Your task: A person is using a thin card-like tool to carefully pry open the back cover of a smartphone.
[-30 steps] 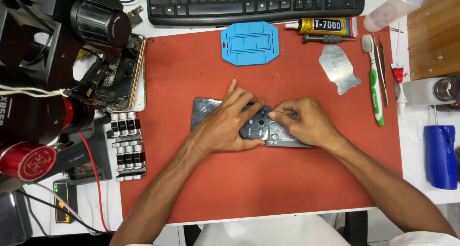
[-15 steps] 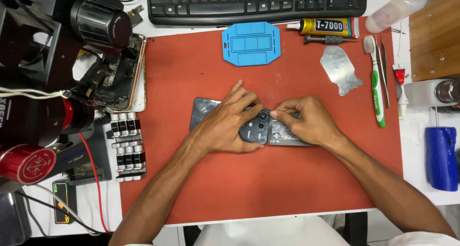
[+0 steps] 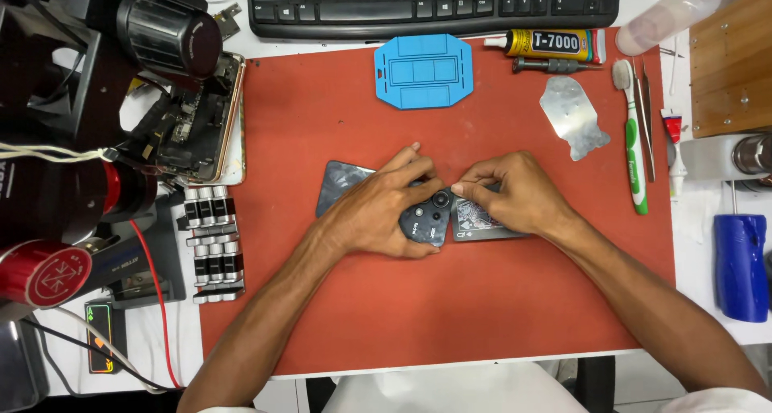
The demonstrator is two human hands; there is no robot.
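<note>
A dark smartphone [image 3: 425,220] lies face down in the middle of a red work mat [image 3: 450,300], its camera lenses facing up. My left hand [image 3: 378,208] rests on top of the phone and holds it down. My right hand [image 3: 511,194] pinches a thin playing card [image 3: 482,224] whose edge is tucked against the phone's right end, by the camera. The phone's left end [image 3: 338,184] sticks out past my left hand.
A blue moulded holder [image 3: 424,71], a glue tube [image 3: 551,43], a screwdriver, a metal pry plate [image 3: 572,117] and a green toothbrush [image 3: 634,152] lie along the mat's far and right sides. A keyboard [image 3: 434,3] sits beyond. A microscope and an opened phone [image 3: 189,119] stand left.
Both hands stay on the phone. My right hand's fingers shift slightly with the card at the phone's edge; nothing else moves.
</note>
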